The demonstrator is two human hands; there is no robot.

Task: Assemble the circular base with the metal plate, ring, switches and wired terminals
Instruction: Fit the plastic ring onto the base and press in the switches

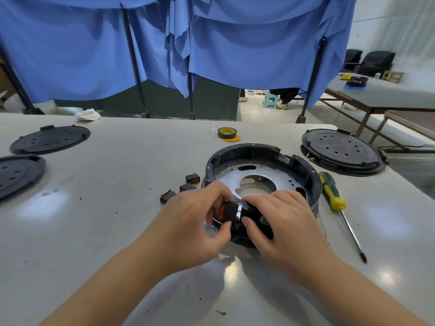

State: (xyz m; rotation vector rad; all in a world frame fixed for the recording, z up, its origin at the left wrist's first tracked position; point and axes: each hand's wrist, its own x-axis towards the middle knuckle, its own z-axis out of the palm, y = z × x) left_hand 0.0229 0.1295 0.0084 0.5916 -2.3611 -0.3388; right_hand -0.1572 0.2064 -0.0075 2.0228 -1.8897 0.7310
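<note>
- Grey, glossy tabletop fills the lower view, seen from a head-worn camera looking down at two bare forearms and hands.
- A round black plastic base sits right of centre on the table, its open side up; a shiny perforated metal plate with a large central opening lies inside it.
- The left hand is at the base's near rim, thumb and curled fingers pinching a small black rocker switch with a red face against the rim.
- The right hand rests over the near edge of the base just beside the left, fingers bent over the rim and the thumb pressing on its black outer wall; it grips the base.
- Three more small black-and-red switches lie loose on the table just left of the base.
- A green-and-yellow-handled screwdriver lies just right of the base, its shaft pointing toward the viewer.
- A roll of black tape with a yellow core sits beyond the base.
- A black round perforated cover rests at the far right; two similar black covers lie at the far left.
- Blue cloth curtains hang on dark poles behind the table.
</note>
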